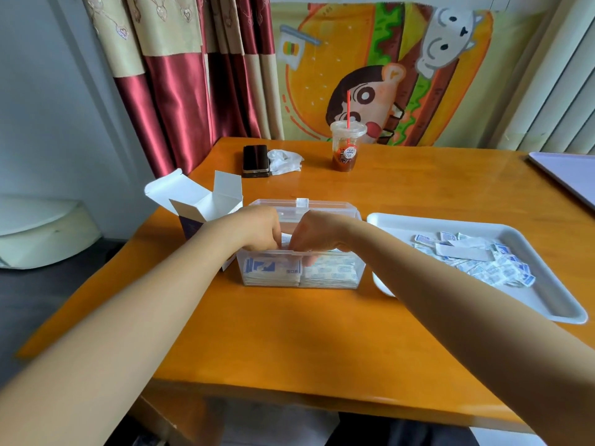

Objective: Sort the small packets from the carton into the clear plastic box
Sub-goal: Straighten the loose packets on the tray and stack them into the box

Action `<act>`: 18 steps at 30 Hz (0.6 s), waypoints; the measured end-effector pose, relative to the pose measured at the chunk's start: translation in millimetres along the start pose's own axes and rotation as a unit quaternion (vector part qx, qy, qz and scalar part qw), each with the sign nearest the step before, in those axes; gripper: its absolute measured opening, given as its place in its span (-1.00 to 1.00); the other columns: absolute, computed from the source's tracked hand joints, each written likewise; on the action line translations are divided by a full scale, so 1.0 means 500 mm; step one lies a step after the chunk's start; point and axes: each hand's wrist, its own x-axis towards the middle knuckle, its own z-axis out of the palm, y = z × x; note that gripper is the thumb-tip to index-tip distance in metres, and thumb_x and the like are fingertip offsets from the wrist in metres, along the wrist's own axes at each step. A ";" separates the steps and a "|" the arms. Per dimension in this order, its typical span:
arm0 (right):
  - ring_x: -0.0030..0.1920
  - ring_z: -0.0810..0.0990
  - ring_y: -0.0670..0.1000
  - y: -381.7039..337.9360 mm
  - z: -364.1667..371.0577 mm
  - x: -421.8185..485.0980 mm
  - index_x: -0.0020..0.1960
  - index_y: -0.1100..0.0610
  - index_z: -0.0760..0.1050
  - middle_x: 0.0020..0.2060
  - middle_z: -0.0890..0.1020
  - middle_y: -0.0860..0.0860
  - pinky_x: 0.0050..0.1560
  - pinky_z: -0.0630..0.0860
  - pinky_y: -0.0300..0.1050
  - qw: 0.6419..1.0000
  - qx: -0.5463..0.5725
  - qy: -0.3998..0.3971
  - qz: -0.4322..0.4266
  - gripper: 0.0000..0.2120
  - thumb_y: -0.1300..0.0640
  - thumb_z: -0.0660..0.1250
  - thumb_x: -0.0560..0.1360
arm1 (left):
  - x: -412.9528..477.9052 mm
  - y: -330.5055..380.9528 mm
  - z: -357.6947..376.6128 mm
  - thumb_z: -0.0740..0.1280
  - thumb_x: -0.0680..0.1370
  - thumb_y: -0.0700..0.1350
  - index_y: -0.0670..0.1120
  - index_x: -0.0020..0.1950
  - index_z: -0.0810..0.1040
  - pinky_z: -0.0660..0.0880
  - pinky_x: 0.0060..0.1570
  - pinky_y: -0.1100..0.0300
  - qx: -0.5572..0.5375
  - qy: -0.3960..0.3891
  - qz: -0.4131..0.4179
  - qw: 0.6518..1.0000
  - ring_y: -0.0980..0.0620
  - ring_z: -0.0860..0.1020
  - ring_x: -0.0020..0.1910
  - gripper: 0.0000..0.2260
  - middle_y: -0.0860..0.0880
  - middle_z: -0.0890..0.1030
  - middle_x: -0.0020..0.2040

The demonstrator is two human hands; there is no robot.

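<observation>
Reaching the left hand (260,235) and the right hand (317,235) down into the open top of the clear plastic box (335,212), knuckles nearly meeting above its middle. Curling the left fingers and pinching the upper edge of some white packets (286,239) standing just above the front rim. Dipping the bent right fingertips behind the front wall, blurred through the plastic, so not telling whether gripping anything or only pressing. Showing through that wall two stacks lying side by side: blue-printed packets (272,272) on the left, paler packets (331,273) on the right. Working just beside the carton (199,207), standing at the box's left with its white flaps open upward, too close to tell whether touching. Sharing the orange wooden table (289,333) with a white tray (547,300) at the box's right, carrying a heap of loose packets (483,262). Facing, farther back, a dark phone (255,159) beside a crumpled white wrapper (285,160), and a lidded cup (347,149) with a red straw, all well apart from both hands.
</observation>
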 end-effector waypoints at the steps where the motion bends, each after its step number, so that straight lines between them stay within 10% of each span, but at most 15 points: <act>1: -0.29 0.57 -0.13 0.000 0.003 0.000 -0.08 0.15 0.66 -0.24 0.70 0.02 -0.25 0.38 -0.27 1.000 -0.012 -0.012 0.002 -0.87 0.14 0.35 0.46 | 0.002 0.001 -0.001 0.28 0.57 -0.19 -0.03 0.16 0.66 0.42 -0.29 0.32 0.009 -0.019 -0.001 1.000 0.02 0.56 -0.03 -0.77 0.00 0.64 0.07; 9: -0.19 0.64 -0.04 0.039 -0.056 -0.050 0.09 0.27 0.62 -0.08 0.68 0.13 -0.22 0.59 -0.27 0.987 0.115 0.063 -0.096 -0.81 0.23 0.32 0.53 | 0.017 0.019 -0.021 0.28 0.57 -0.10 -0.14 -0.24 0.55 0.36 -0.39 0.24 0.012 -0.080 -0.054 0.995 0.00 0.44 -0.37 -0.78 -0.06 0.52 -0.31; 18: -0.26 0.60 -0.07 0.247 -0.161 -0.206 -0.03 0.15 0.66 -0.20 0.70 0.07 -0.31 0.48 -0.25 0.961 0.126 0.235 -0.076 -0.84 0.18 0.30 0.55 | 0.057 0.245 -0.017 0.28 0.55 -0.07 0.01 -0.10 0.64 0.37 -0.24 0.21 -0.109 0.258 0.128 0.951 0.06 0.53 -0.18 -0.85 0.11 0.59 -0.19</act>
